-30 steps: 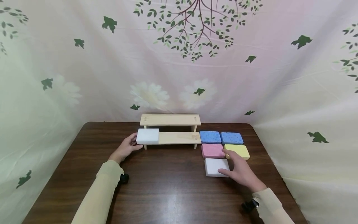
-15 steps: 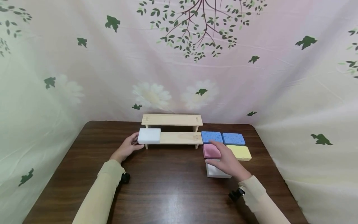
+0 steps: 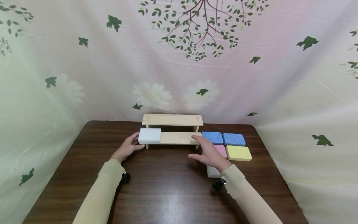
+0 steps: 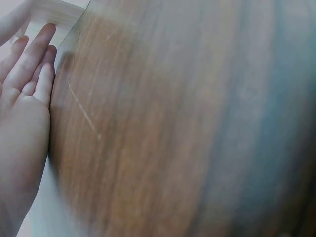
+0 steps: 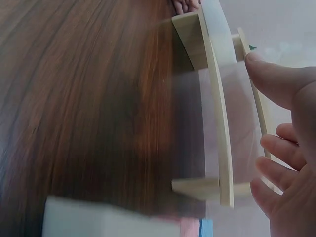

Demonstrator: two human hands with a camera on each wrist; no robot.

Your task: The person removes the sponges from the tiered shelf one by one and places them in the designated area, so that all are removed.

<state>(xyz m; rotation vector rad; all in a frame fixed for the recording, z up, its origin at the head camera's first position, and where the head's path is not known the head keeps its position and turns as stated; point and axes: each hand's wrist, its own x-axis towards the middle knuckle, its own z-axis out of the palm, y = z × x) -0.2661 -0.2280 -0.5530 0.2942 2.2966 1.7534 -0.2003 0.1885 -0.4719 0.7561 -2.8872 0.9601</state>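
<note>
A white sponge (image 3: 149, 136) lies on the left end of the front step of a small two-step wooden shelf (image 3: 177, 138). At that end is my left hand (image 3: 127, 147), its fingers beside the sponge's left side and its thumb near the front. In the left wrist view the fingers (image 4: 32, 64) look fairly straight; whether they press on the sponge is hard to tell. Over the front step's right end reaches my right hand (image 3: 208, 153), thumb and fingers spread, holding nothing. Part of a pink sponge (image 3: 221, 150) and of a second white sponge (image 3: 212, 172) is hidden by it.
Two blue sponges (image 3: 212, 137) lie side by side right of the shelf, with a yellow sponge (image 3: 239, 153) in front. The shelf's back step (image 3: 172, 119) stands close to a printed curtain (image 3: 173, 71). Dark brown wood covers the table top (image 3: 162, 186).
My right hand has moved left from above the white and yellow sponges, past the pink one, to the shelf's right end. My left hand has stayed by the white sponge on the shelf.
</note>
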